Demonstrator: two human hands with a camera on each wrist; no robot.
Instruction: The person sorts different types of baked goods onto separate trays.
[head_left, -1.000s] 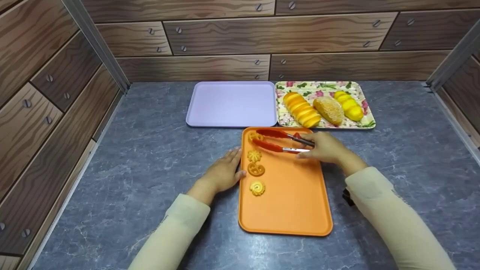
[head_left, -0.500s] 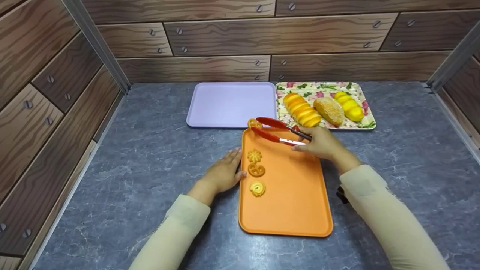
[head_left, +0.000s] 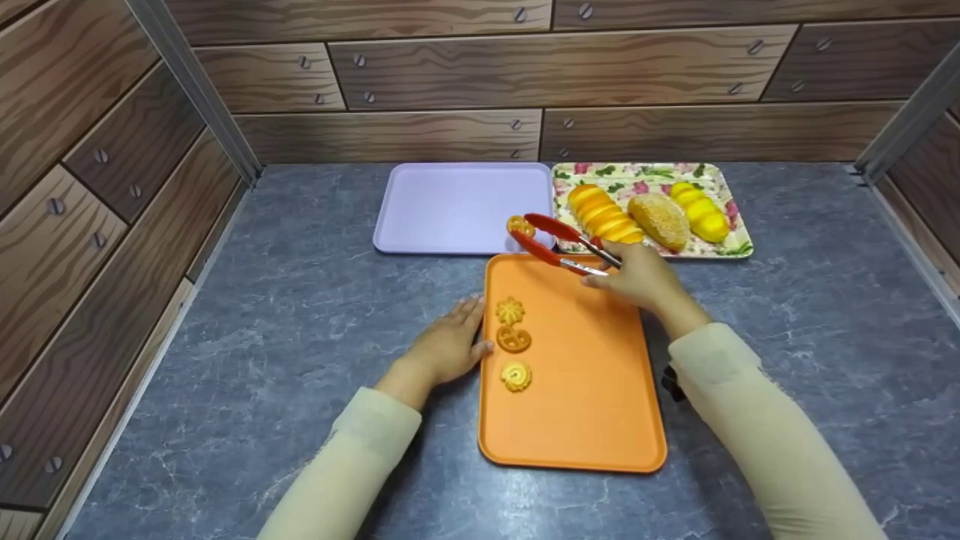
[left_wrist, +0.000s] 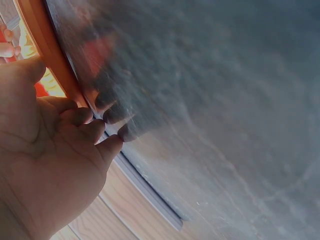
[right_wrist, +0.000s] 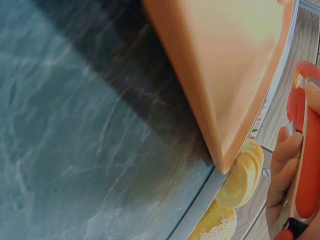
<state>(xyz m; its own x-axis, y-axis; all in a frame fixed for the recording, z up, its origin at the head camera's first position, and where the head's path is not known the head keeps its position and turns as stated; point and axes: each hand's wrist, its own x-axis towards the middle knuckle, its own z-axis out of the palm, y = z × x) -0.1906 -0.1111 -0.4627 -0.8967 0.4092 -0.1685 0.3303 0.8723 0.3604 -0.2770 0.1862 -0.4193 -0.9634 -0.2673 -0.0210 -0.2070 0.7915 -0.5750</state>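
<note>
My right hand grips a pair of red-tipped tongs, its fingers curled round the handles, as the right wrist view shows too. A small pretzel-shaped cookie is caught between the tong tips, over the near right corner of the lilac tray. My left hand lies flat beside the orange tray, fingers along its left edge and thumb on the rim. On that tray, along its left side, lie a star-shaped cookie, another pretzel-shaped cookie and a swirled round cookie.
A floral tray stands right of the lilac one, bearing a striped loaf, a seeded bun and a yellow braided bread. Wood-patterned walls enclose the grey marbled table at the back and sides.
With the tongs, my right hand has lifted the pretzel-shaped cookie from the orange tray's far left corner and carried it away from me, over the lilac tray. My left hand stays put.
</note>
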